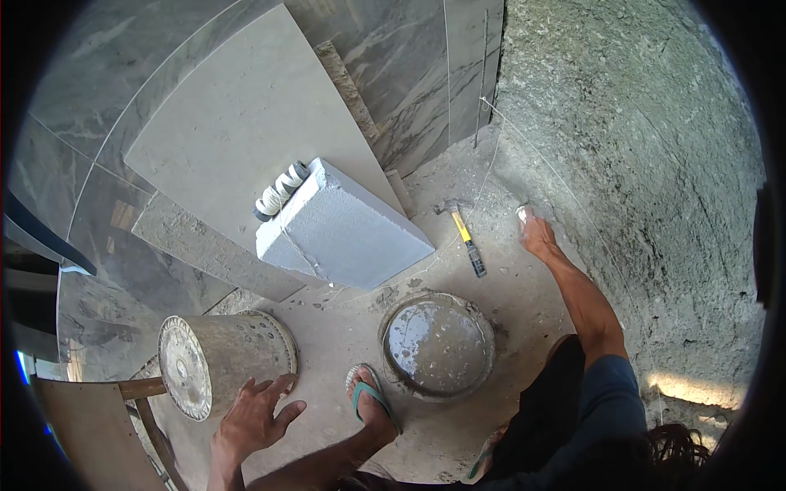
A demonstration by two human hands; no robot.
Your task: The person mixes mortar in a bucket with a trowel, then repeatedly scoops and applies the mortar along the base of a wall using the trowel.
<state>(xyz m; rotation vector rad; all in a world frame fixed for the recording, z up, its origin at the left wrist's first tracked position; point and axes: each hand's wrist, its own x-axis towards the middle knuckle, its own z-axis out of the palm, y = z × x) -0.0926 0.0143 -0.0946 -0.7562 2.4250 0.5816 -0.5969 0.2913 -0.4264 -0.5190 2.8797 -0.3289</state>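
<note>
My right hand [536, 233] reaches to the foot of a rough cement wall [630, 164]. Its fingers are closed around something small and whitish, too covered to name. Left of it on the floor lies a claw hammer [467, 239] with a yellow and black handle. My left hand [258, 417] is held with fingers spread and nothing in it, in front of a mortar-stained bucket [233, 360] with its base showing. Between my arms stands a round tub [438, 344] of wet grey mix.
A pale block [348, 225] carries a spool of white string [281, 192] and leans by a large grey slab [237, 114]. Thin string [557, 172] stretches along the wall. Marbled tiles [393, 65] stand behind. A wooden chair [86, 425] is at lower left; my sandalled foot [372, 397] is beside the tub.
</note>
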